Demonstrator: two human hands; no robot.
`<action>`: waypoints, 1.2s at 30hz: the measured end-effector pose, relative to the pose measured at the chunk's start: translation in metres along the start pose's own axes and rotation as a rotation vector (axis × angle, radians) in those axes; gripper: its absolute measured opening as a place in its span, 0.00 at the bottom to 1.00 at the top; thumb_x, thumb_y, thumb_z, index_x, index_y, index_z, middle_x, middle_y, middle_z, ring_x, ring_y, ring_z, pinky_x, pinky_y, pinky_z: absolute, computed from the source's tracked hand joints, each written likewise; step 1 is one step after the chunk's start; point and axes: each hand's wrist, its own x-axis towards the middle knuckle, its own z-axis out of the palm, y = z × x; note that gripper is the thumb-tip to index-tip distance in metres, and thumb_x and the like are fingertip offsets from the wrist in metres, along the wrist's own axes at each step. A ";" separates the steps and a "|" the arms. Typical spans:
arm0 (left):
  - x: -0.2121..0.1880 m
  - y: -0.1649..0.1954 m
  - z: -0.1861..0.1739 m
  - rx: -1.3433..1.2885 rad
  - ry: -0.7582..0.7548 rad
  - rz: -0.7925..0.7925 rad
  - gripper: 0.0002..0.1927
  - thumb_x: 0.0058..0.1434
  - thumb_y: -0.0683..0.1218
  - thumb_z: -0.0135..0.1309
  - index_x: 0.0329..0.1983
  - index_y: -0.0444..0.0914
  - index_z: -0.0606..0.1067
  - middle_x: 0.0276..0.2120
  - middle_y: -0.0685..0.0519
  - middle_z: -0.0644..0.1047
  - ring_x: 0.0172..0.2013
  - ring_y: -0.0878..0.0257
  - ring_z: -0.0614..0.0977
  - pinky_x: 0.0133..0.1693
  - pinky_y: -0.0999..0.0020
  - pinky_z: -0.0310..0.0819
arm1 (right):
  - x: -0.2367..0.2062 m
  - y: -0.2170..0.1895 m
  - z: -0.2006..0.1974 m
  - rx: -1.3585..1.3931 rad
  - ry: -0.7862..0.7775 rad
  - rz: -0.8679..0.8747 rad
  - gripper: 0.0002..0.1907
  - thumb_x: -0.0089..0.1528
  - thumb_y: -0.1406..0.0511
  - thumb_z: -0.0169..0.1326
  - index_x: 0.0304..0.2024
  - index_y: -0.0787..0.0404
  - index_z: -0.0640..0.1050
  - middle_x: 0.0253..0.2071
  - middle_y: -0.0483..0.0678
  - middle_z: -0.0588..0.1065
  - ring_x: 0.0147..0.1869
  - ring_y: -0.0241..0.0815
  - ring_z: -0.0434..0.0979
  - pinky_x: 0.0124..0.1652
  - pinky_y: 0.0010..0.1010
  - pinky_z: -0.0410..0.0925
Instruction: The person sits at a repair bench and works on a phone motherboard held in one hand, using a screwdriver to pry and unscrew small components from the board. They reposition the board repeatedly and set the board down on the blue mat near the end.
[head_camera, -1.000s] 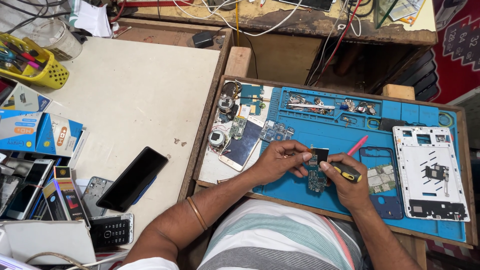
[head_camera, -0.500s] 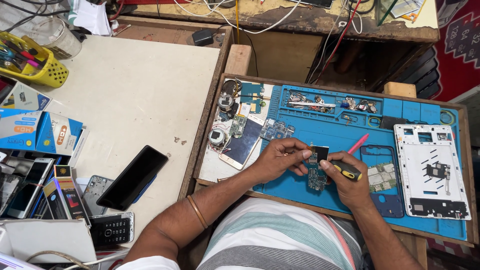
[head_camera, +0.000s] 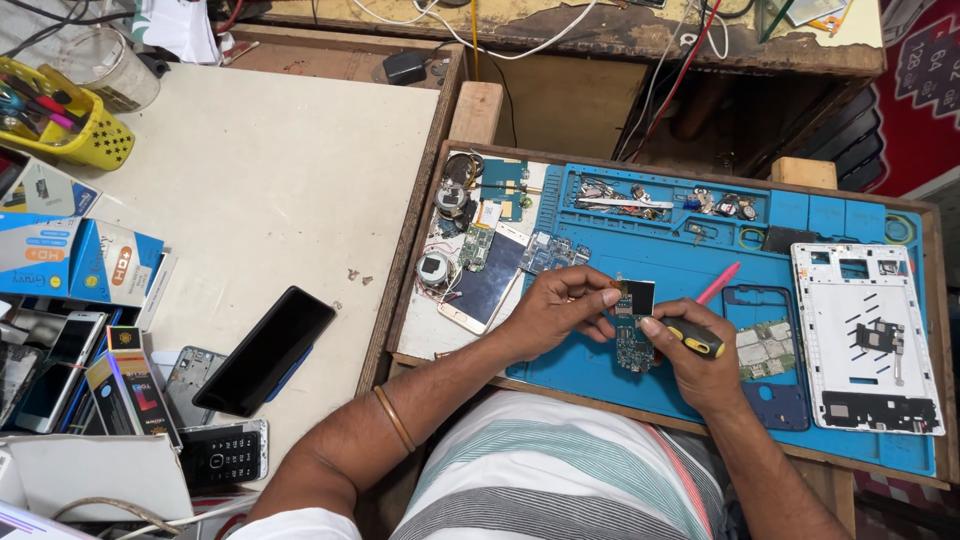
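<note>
Surface: wooden tray with blue repair mat (head_camera: 700, 275)
Left hand (head_camera: 555, 312): fingers pinched narrow on circuit board (head_camera: 634, 325); board is upright on the mat, between both hands
Right hand (head_camera: 700, 365): closed around yellow-black screwdriver (head_camera: 692, 338), tip at the board
Nearby: white phone frame (head_camera: 865, 335); pink tool (head_camera: 718, 283)

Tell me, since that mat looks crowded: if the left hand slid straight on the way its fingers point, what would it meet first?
Probably the circuit board that the left hand already touches; beyond it, the right hand.
</note>
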 end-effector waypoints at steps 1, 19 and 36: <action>0.000 0.000 0.000 -0.002 -0.003 -0.002 0.15 0.72 0.49 0.54 0.51 0.32 0.76 0.37 0.47 0.80 0.35 0.63 0.86 0.36 0.71 0.87 | 0.001 0.000 0.000 0.004 -0.001 0.003 0.11 0.63 0.61 0.61 0.40 0.64 0.80 0.28 0.45 0.77 0.27 0.30 0.75 0.25 0.22 0.70; -0.001 0.002 0.001 0.007 -0.017 -0.027 0.16 0.72 0.49 0.53 0.53 0.32 0.74 0.37 0.47 0.79 0.35 0.63 0.86 0.36 0.71 0.87 | 0.000 -0.002 0.001 0.006 0.008 0.003 0.10 0.63 0.62 0.61 0.39 0.64 0.80 0.28 0.44 0.77 0.27 0.29 0.75 0.25 0.21 0.70; -0.002 0.002 0.002 0.026 -0.049 -0.025 0.16 0.72 0.48 0.54 0.54 0.31 0.76 0.39 0.45 0.81 0.36 0.62 0.86 0.36 0.71 0.87 | 0.000 -0.005 0.001 -0.023 0.009 0.015 0.09 0.63 0.63 0.61 0.39 0.64 0.80 0.27 0.43 0.76 0.27 0.29 0.73 0.25 0.22 0.68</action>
